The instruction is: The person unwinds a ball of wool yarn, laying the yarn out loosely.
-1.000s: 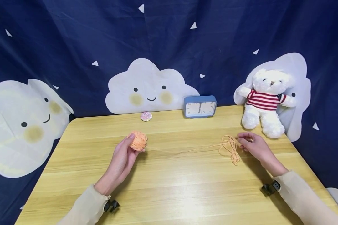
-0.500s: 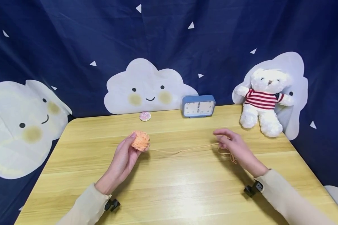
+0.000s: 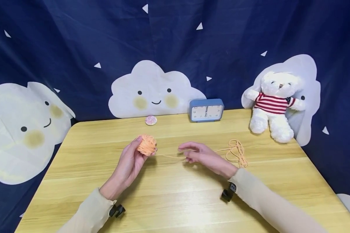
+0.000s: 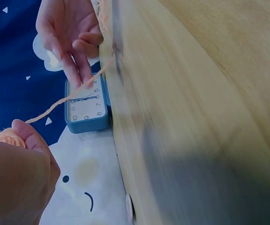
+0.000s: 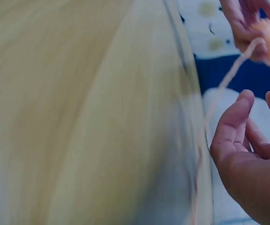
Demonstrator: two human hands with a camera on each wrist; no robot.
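My left hand (image 3: 131,161) grips a ball of peach-orange yarn (image 3: 147,145) above the table, thumb on its top side. A single strand (image 4: 50,108) runs from the ball toward the right and sags down to the tabletop. My right hand (image 3: 202,157) hovers over this strand, its fingers loosely bent with a gap between thumb and fingertips. In the right wrist view the yarn strand (image 5: 226,79) passes beside the right hand (image 5: 252,159), outside its fingers. A loose tangle of the same yarn (image 3: 236,153) lies on the table behind the right wrist.
A blue clock (image 3: 206,110) stands at the back edge of the wooden table (image 3: 175,207). Left of it lies a small round pink disc (image 3: 151,120). A white teddy bear (image 3: 274,105) in a striped shirt sits at the back right, before a dark blue curtain (image 3: 175,32).
My right hand has moved left from the loose tangle to near the yarn ball, while the tangle stays on the table. The left hand has barely shifted, turning the ball slightly.
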